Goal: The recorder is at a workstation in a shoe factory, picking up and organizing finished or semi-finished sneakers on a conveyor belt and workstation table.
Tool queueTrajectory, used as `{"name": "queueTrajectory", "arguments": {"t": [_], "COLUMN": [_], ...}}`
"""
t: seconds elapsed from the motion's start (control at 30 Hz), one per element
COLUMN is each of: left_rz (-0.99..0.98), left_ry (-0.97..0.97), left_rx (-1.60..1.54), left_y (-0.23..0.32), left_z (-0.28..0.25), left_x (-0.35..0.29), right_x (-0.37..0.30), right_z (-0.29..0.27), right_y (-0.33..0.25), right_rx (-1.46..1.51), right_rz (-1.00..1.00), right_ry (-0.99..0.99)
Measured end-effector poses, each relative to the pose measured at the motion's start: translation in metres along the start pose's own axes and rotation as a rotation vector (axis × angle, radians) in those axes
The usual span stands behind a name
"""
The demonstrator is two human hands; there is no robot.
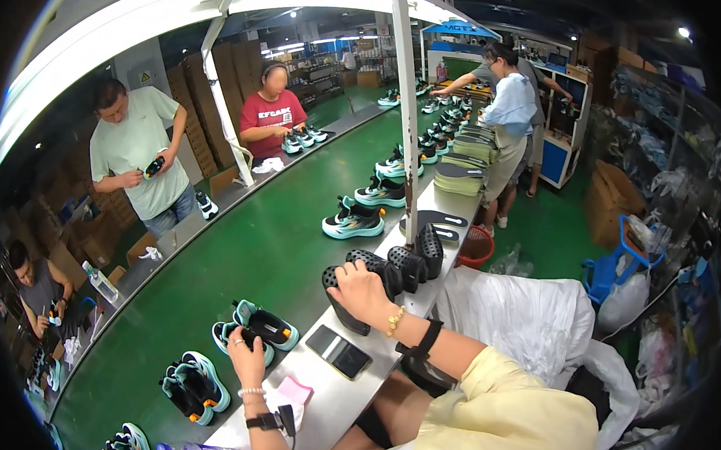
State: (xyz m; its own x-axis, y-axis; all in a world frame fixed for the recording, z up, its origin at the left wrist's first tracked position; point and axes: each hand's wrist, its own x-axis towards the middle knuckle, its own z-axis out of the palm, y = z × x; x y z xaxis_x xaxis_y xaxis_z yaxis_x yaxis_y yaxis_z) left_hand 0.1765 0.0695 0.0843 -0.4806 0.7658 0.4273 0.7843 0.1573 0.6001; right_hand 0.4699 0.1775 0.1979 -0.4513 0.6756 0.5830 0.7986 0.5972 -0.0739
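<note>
My left hand (247, 363), wearing a pearl bracelet, bends its fingers over the collar of a black and mint sneaker (225, 334) on the green belt. Its mate (266, 325) lies close against it on the right. My right hand (363, 293), with a gold bracelet, is closed on a black, shoe-shaped dimpled block (347, 317) at the edge of the metal ledge. Several similar dimpled blocks (407, 267) stand just beyond it. What my right fingertips touch is partly hidden by the hand.
A phone (339, 352) and a pink pad (294, 389) lie on the metal ledge (378, 370). More sneakers (195, 387) sit along the green belt (271, 253). Past a white post (409, 131) are stacked insoles (462, 173). Several people work around the belt. White sacks (517, 312) lie at my right.
</note>
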Motion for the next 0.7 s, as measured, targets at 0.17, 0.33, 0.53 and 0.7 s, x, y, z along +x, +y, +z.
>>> {"name": "queueTrajectory", "arguments": {"t": [0.17, 0.33, 0.53, 0.7], "left_rz": [-0.069, -0.199, -0.301, -0.374], "left_ry": [0.338, 0.170, 0.386, 0.329], "left_rx": [-0.070, -0.303, -0.178, -0.211], "left_y": [-0.031, -0.091, -0.091, -0.076], "left_z": [-0.014, 0.004, 0.008, -0.002], "left_x": [0.005, 0.044, 0.039, 0.031], "right_x": [0.006, 0.003, 0.001, 0.036], "right_z": [0.001, -0.002, -0.001, -0.062], "right_y": [0.016, 0.024, 0.029, -0.027], "right_rx": [-0.097, -0.009, 0.019, 0.077], "right_rz": [0.135, 0.156, 0.130, 0.092], "right_ry": [-0.068, -0.256, -0.270, -0.087]}}
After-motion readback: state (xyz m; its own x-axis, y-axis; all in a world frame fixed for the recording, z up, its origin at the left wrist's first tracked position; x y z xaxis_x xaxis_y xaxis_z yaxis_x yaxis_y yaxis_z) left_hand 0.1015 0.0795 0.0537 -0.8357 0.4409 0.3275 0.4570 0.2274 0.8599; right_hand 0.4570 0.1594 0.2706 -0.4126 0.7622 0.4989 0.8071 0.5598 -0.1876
